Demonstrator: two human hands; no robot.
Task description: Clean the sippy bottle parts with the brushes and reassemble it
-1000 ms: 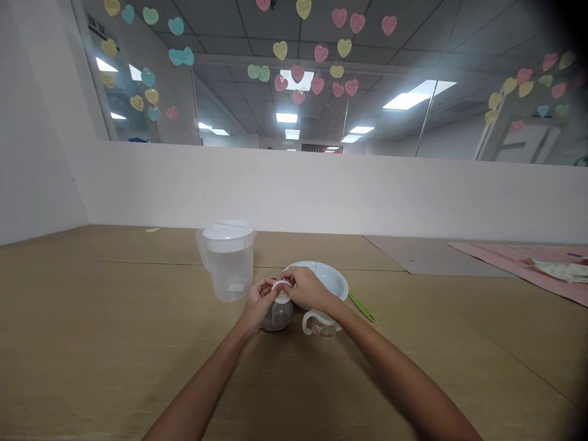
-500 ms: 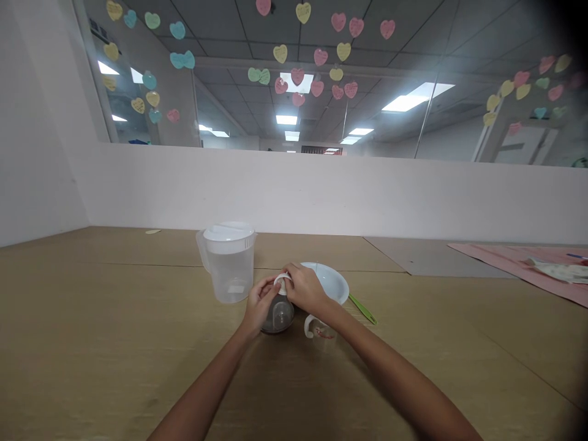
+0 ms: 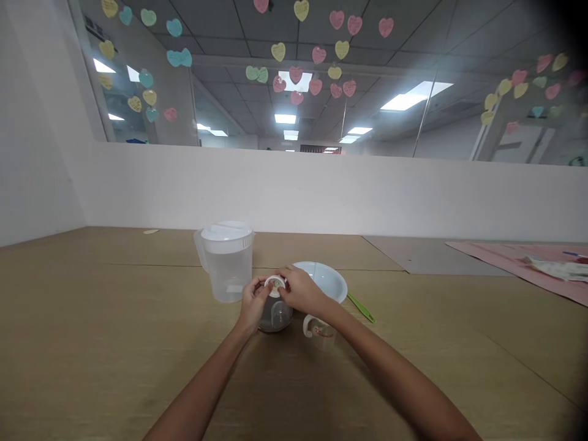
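Note:
A round, dark see-through jar (image 3: 275,315) stands on the table between my hands. On its top is a white ring-shaped lid (image 3: 275,285). My left hand (image 3: 253,303) pinches the lid from the left with thumb and fingers. From the right, my right hand (image 3: 301,290) grips the same lid, its fingers bent over the rim. Close to my right wrist stands a clear cup (image 3: 324,334) with a white handle and red marks. Behind my right hand lies a white bowl (image 3: 331,282), partly hidden by it.
A clear pitcher (image 3: 229,269) with a white lid stands left of the jar. A green-handled utensil (image 3: 362,308) lies right of the bowl. On the far right is a pink cloth (image 3: 498,260) with white items on it. A wall closes the back.
The white ring, more upright before, now faces me more openly on the jar's top. Both hands have shifted slightly left and still hold it. The whole view has also moved a little.

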